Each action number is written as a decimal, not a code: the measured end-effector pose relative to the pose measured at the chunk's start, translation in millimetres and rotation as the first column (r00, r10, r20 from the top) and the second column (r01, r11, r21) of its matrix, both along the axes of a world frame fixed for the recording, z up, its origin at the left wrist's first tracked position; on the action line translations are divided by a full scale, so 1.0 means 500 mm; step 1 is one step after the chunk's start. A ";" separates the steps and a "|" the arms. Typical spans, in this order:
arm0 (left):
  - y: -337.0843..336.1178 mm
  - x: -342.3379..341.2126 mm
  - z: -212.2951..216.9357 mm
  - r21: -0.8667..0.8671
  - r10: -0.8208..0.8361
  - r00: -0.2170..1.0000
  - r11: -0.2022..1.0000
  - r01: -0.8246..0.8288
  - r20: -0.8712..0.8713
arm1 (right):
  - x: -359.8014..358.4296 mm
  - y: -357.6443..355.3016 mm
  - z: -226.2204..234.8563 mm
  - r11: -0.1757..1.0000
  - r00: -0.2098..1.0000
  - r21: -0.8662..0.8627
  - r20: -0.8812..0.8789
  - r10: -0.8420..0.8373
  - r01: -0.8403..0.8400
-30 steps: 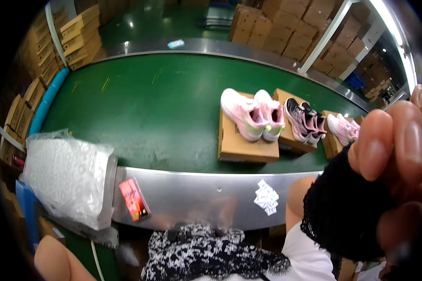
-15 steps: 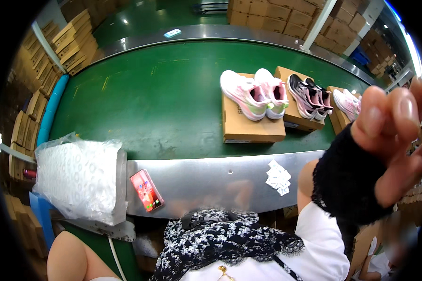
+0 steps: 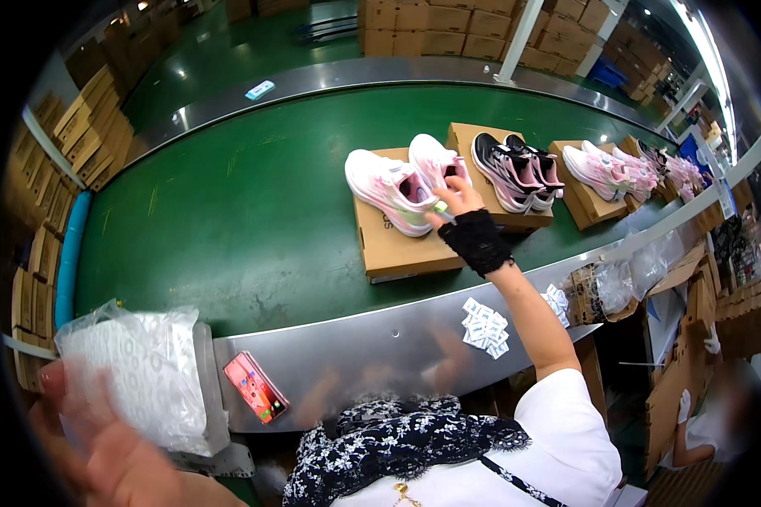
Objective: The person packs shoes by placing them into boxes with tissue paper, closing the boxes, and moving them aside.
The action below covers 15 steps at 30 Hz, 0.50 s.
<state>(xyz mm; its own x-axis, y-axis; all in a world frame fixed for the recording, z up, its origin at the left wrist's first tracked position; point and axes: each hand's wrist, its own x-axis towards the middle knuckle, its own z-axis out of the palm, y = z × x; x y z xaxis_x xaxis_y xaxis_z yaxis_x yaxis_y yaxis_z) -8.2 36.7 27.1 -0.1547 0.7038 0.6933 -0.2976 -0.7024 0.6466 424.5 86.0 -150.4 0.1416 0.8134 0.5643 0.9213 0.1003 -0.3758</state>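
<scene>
Clock read with twelve at the far side. White-and-pink running shoes (image 3: 393, 193) sit side by side on a closed cardboard shoebox (image 3: 410, 264), between twelve and one, heels facing the wearer. Right hand (image 3: 460, 200), black knit cuff (image 3: 479, 241) at the wrist, is at their heels toward two o'clock, fingers by the right shoe's collar, thumb lower, by the left heel. Whether it grips, I can't tell. Left hand (image 3: 114, 448), blurred at eight, fingers spread, nothing visible in it; bubble wrap (image 3: 139, 372) just beyond. Smartphone (image 3: 256, 389) between seven and eight; white slips or sachets (image 3: 484, 328) at four. Black-and-pink running shoes (image 3: 517, 173), on their own box, near two.

My judgement: contact is best spread across both heel collars, pressure light so the soft uppers don't crease, wrist clear of the black-and-pink pair.
</scene>
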 end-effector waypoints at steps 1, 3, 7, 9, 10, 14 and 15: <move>0.009 -0.017 -0.064 -0.257 -0.048 0.993 0.963 0.075 0.108 | -0.011 0.018 -0.012 0.997 0.997 -0.083 0.080 0.009 -0.002; 0.034 0.019 -0.200 -0.552 -0.159 0.971 0.833 0.034 -0.181 | 0.016 0.024 -0.043 0.975 0.947 -0.186 0.318 -0.055 0.119; 0.035 0.078 -0.307 -0.728 -0.289 0.923 0.685 0.013 -0.256 | 0.014 0.099 -0.037 0.817 0.923 -0.520 0.383 -0.038 0.250; 0.041 0.120 -0.300 -0.735 -0.342 0.887 0.678 0.005 -0.310 | 0.027 0.128 -0.063 0.859 0.924 -0.456 0.378 -0.051 0.234; 0.049 0.138 -0.295 -0.741 -0.395 0.845 0.671 -0.003 -0.361 | 0.031 0.129 -0.065 0.842 0.915 -0.483 0.403 -0.027 0.238; 0.104 0.172 -0.287 -0.480 -0.309 0.701 0.876 -0.053 -0.642 | -0.060 0.068 0.049 0.938 0.846 -0.335 0.523 0.106 0.090; 0.125 0.199 -0.280 -0.397 -0.250 0.686 0.916 -0.061 -0.683 | -0.085 0.039 0.082 0.914 0.866 -0.406 0.450 0.220 -0.021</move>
